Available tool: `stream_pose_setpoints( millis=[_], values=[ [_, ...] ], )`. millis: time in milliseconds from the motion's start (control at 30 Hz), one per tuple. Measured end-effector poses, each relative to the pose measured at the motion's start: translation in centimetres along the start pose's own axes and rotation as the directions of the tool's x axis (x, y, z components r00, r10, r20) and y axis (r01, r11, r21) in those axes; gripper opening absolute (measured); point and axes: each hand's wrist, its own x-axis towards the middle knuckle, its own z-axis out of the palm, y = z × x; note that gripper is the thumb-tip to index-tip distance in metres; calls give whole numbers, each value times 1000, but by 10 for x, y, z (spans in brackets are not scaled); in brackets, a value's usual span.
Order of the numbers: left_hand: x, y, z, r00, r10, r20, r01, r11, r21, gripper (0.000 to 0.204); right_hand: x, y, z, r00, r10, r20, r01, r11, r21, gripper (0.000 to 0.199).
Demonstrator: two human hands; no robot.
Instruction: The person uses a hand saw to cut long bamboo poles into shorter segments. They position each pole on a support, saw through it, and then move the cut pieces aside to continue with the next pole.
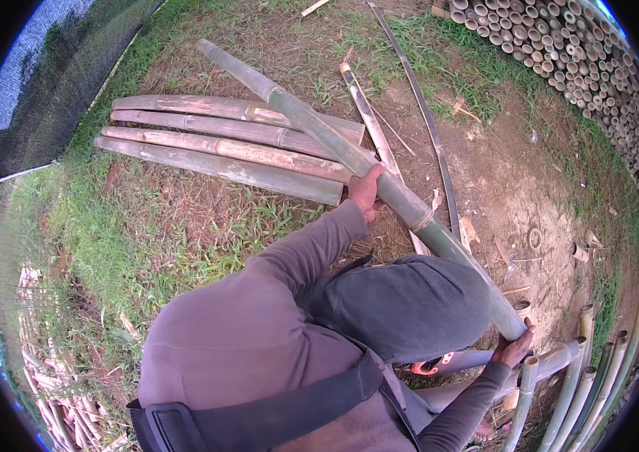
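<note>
A long green bamboo pole runs slantwise across the view, from the upper left down past my knee to the lower right. Around its middle, from the near left side, my left hand is closed. At the pole's lower right end, my right hand grips it, partly hidden by the pole. Beneath the pole's upper half lie several bamboo lengths side by side on the grass. Below my bent knee shows an orange curved part, mostly covered, its kind unclear.
Split bamboo strips and a long dark strip lie on the bare soil beyond the pole. A large stack of cut bamboo fills the far right. Upright bamboo poles stand at the lower right. Dark netting hangs at the left.
</note>
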Motion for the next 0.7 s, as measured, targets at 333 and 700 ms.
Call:
stream_pose_setpoints(
  millis=[333, 700],
  values=[
    [123, 204, -242, 578, 435, -690, -180, 893, 412, 96, -21, 46, 236, 790, 220, 572, 61, 900, -431, 64],
    [89, 81, -74, 590, 534, 605, -485, -365, 795, 81, -76, 98, -28, 888, 71, 453, 345, 547, -762, 52]
  ],
)
